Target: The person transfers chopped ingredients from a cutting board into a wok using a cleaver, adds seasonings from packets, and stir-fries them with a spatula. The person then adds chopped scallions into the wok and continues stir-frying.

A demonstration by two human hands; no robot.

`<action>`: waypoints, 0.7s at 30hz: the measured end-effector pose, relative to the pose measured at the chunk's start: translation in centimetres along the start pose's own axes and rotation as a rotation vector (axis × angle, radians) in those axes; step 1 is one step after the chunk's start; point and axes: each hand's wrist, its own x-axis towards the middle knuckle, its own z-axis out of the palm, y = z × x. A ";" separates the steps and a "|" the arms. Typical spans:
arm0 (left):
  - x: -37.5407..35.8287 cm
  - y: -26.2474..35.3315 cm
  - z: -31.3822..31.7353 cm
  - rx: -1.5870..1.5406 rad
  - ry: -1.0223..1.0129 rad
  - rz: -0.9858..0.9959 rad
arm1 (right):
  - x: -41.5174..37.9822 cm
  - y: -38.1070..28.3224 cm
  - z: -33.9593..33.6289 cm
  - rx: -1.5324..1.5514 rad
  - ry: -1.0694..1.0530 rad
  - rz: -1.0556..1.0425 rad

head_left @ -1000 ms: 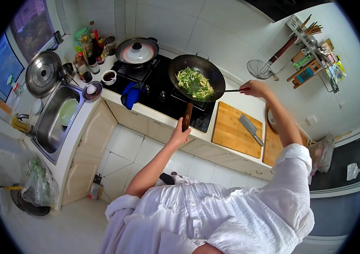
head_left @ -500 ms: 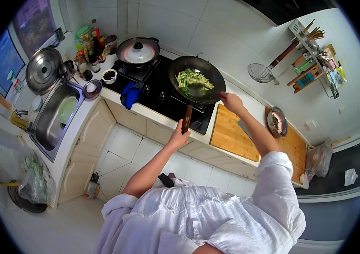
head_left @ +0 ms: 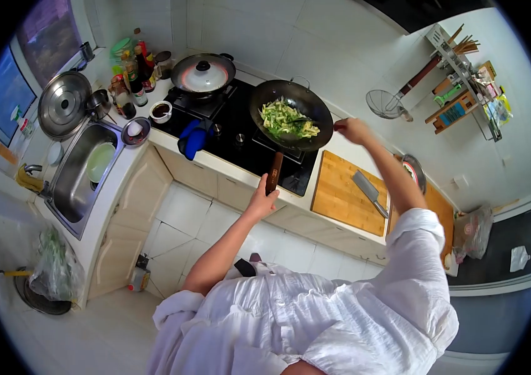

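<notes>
My left hand (head_left: 261, 201) is wrapped around the brown wooden handle of a black wok (head_left: 313, 105) on the cooktop's right burner. Chopped green and pale yellow vegetables (head_left: 283, 117) lie in the wok. To the right of the rim, my right hand (head_left: 355, 131) is closed on the dark handle end of what looks like a spatula (head_left: 303, 120). Its dark head rests among the vegetables, and its shaft is hard to make out.
A lidded pan (head_left: 203, 75) sits on the left burner. Right of the cooktop, a cleaver (head_left: 368, 192) lies on a bamboo cutting board (head_left: 344, 200), with a metal bowl (head_left: 416, 170) beyond. Blue mitts (head_left: 195, 140) hang at the counter edge. A skimmer (head_left: 385, 105) hangs on the wall.
My right hand has moved right and up, away from the wok's rim. The vegetables have shifted and spread to the right. The cleaver shows more fully now; my left hand keeps its hold.
</notes>
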 end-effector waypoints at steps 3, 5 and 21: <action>0.4 -0.4 -0.1 -0.031 -0.003 -0.017 | -3.5 1.2 -6.3 -0.158 -0.085 0.040; 0.3 -0.1 0.1 -0.022 -0.002 -0.018 | -4.5 1.9 -8.9 -0.202 -0.109 0.030; 0.9 0.0 -0.1 -0.005 -0.005 -0.060 | 1.6 6.7 -7.0 0.354 -0.295 0.634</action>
